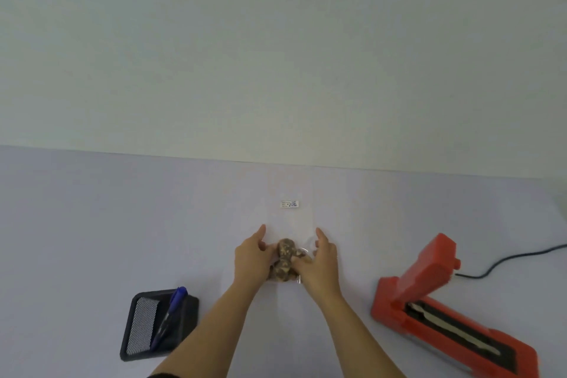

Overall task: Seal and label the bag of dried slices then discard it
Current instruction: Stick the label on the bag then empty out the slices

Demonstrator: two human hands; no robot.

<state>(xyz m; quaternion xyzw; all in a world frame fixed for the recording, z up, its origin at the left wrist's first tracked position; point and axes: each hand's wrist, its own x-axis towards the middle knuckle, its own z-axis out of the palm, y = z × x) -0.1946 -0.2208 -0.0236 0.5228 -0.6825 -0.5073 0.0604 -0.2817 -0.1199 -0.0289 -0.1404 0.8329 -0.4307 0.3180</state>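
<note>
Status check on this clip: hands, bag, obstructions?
Both hands, left hand and right hand, gripping the bag on the table. Label on. Sealer open, path clear.

Pen tray (144, 324) left, sealer (429, 285) right; between, open.

- The left hand (252, 255) is bare, with no ring, watch or glove showing.
- The right hand (320, 258) is bare too, fingers unadorned.
- Both forearms are uncovered up to the frame's lower edge.
- A sliver of dark sleeve (161, 375) shows at the left arm's bottom edge.
</note>
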